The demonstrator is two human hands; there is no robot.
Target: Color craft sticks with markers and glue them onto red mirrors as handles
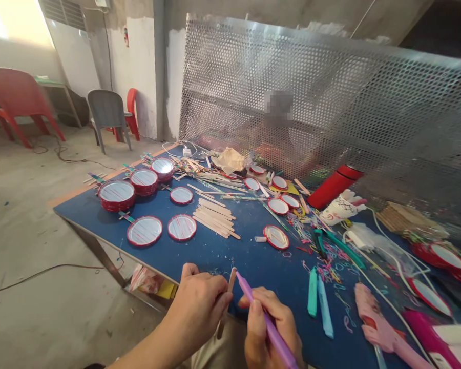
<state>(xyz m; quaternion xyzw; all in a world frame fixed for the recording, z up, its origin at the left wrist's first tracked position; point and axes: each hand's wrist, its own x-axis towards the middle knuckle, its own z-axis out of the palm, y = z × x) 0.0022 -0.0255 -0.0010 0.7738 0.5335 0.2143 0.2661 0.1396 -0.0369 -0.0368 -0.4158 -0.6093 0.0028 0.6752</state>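
My left hand [200,305] grips a thin wooden stick [230,283] at the near edge of the blue table [249,256]. My right hand [267,328] holds a purple stick-like tool [269,323], its tip touching the top of the wooden stick. Both hands are close together. A pile of plain wooden sticks [215,218] lies further out on the table. Round red-rimmed toy drums [145,230] lie to the left, some stacked.
Coloured rubber bands [326,256], teal sticks [318,300] and a pink glue gun [376,320] lie to the right. A red flask [334,185] lies near a perforated metal screen [330,97], with a person behind it. Chairs [107,113] stand on the floor at left.
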